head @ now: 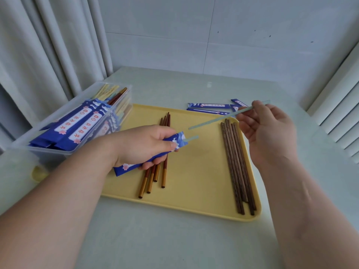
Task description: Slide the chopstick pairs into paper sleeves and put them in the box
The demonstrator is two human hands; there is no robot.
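As left hand [143, 146] grips sleeve [175, 140], middle hidden | right hand [268, 131] pinches chopstick [213, 119]

I see a pale green table [174, 239] that runs back into a corner of the room. On it lies a yellow tray [194, 171] with rounded corners. Pale curtains [48, 45] hang in folds at the left. A white panelled wall [252, 55] closes the back, and I make out a few dark specks [270, 36] on it. White slats [340, 113] stand at the right edge. A small yellow thing [38, 174] sits on the table at the left; I cannot tell what it is.
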